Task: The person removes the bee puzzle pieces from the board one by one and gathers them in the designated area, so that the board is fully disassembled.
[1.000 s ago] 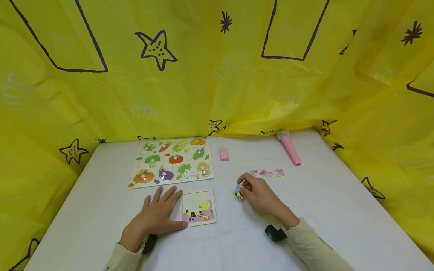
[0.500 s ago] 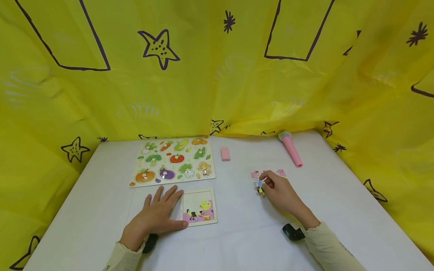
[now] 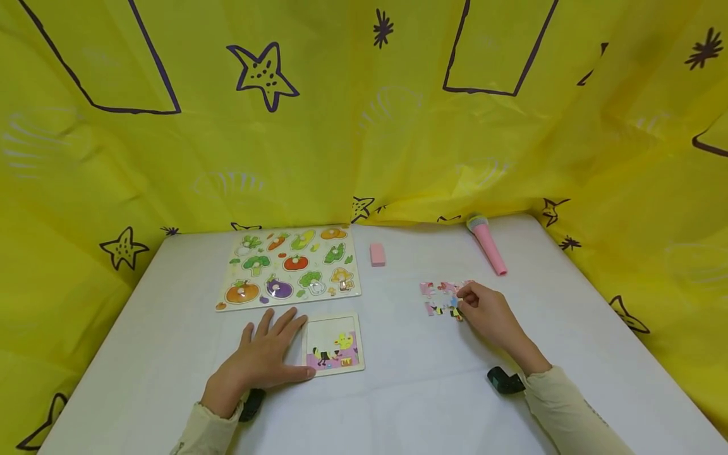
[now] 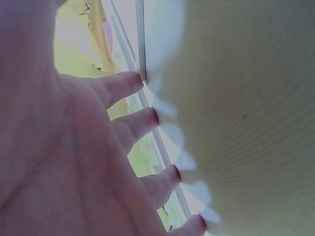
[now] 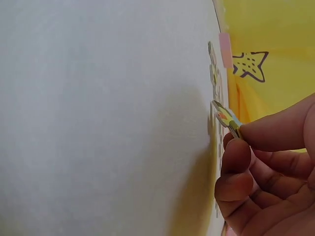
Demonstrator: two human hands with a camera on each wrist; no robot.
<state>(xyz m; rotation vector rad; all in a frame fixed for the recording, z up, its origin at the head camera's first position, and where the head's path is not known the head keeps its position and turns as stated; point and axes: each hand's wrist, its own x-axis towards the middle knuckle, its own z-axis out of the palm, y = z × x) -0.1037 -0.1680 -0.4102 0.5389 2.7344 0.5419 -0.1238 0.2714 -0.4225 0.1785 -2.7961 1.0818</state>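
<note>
My left hand (image 3: pixel 256 360) rests beside a small square jigsaw tray (image 3: pixel 327 335), its fingers spread and straight. Thumb and index finger touch the tray's left side. Yellow, black and pink pieces (image 3: pixel 344 342) fill the tray's lower part; its upper left shows bare board. Farther right, my right hand (image 3: pixel 495 316) pinches a jigsaw piece (image 5: pixel 229 120) between thumb and fingertips, tilted close to the tabletop. Loose jigsaw pieces (image 3: pixel 426 289) lie just beyond and to the left of those fingertips, partly hidden by them.
A vegetable peg puzzle board (image 3: pixel 290 268) lies behind the left hand. A pink eraser-like block (image 3: pixel 378 254) and a pink toy microphone (image 3: pixel 490 249) lie toward the back of the white table (image 3: pixel 387 404). Yellow patterned cloth (image 3: pixel 318 145) hangs behind.
My right hand has carried the pinched jigsaw piece rightward to the loose pieces. One other piece now lies left of the fingertips, in front of the back row. The left hand has stayed by the tray.
</note>
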